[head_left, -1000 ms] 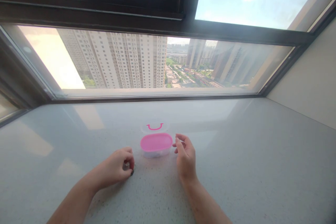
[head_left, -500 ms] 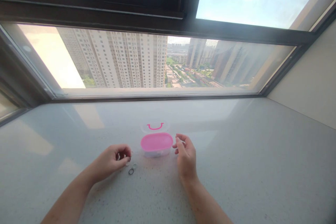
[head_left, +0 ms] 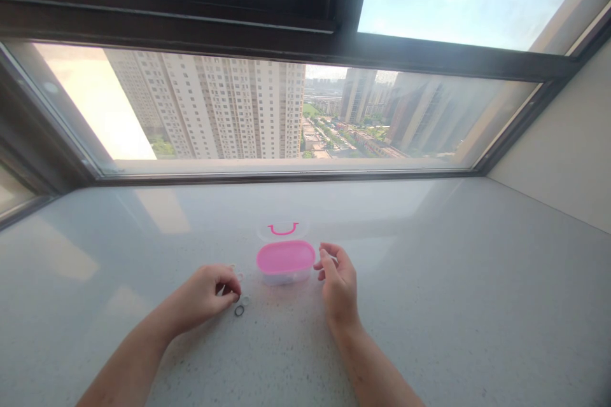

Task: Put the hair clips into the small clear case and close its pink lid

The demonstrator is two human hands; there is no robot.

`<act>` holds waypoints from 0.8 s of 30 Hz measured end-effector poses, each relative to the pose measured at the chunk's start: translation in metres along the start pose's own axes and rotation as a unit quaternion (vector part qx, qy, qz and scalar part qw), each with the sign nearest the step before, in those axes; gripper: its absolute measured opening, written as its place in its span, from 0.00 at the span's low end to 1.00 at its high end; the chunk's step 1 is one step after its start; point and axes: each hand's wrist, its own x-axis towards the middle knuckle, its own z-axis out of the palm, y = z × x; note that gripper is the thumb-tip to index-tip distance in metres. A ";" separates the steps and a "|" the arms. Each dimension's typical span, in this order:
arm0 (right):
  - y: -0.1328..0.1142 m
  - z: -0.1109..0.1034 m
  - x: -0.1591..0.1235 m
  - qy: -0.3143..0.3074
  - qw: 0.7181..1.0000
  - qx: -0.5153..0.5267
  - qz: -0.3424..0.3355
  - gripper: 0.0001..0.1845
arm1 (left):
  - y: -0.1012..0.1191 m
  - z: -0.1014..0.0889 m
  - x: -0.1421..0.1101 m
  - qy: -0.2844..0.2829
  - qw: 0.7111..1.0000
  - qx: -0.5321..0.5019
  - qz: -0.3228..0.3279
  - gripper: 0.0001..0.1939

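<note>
A small clear box with a pink bottom (head_left: pixel 285 262) stands on the pale stone sill (head_left: pixel 429 280). Its clear lid with a pink handle (head_left: pixel 282 229) lies just behind it. My right hand (head_left: pixel 338 283) rests beside the box's right end, fingers curled near its rim. My left hand (head_left: pixel 207 292) lies left of the box, fingertips pinched down on the sill. A small dark ring (head_left: pixel 239 310) and a clear ring (head_left: pixel 245 299) lie just off those fingertips. Whether the left fingers hold anything is hidden.
A wide window with a dark frame (head_left: pixel 286 44) runs along the back of the sill. A plain wall (head_left: pixel 563 140) closes the right side.
My left hand lifted off the sill, left small rings lying there, then came back down with its fingertips beside them. My right hand and the box stayed put.
</note>
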 end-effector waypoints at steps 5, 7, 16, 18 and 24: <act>-0.001 0.000 0.000 0.001 1.000 0.004 0.005 0.17 | 0.000 0.000 0.000 0.024 1.000 0.010 0.005 0.08; -0.001 0.000 0.000 0.001 1.000 0.003 0.006 0.17 | 0.000 0.000 -0.001 0.033 0.999 0.000 0.008 0.08; -0.002 0.000 0.000 0.002 1.000 0.003 0.008 0.17 | 0.005 -0.003 -0.002 0.018 1.000 0.004 0.010 0.08; -0.002 0.000 0.000 0.001 1.000 0.002 0.008 0.17 | 0.008 -0.002 -0.002 0.007 1.000 0.026 0.014 0.08; -0.001 0.000 0.000 -0.001 1.000 -0.001 0.013 0.16 | 0.012 0.002 -0.002 -0.019 0.999 0.043 0.006 0.08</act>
